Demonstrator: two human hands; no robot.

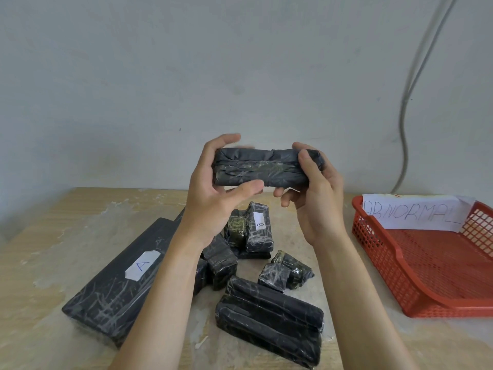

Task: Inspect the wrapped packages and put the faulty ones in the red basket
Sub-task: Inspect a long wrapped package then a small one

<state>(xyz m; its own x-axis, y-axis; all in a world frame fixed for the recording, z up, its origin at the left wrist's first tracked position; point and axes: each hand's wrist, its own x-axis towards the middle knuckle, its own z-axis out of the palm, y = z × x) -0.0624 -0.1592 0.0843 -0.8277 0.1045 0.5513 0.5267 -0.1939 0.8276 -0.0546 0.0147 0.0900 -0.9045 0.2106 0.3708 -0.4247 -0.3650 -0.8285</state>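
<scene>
We hold the black wrapped package (266, 168) above the pile, left of the red basket (416, 265). Left hand (213, 198) and right hand (314, 198) clasp its ends. It appears light, with slick film; grip the ends.

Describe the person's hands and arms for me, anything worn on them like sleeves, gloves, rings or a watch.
Both arms are bare from the bottom edge of the picture up to the fingers: no sleeves show. The left hand and the right hand wear no gloves, and no rings, watch, bracelet or markings can be seen on either. The fingernails look short and unpainted.
</scene>
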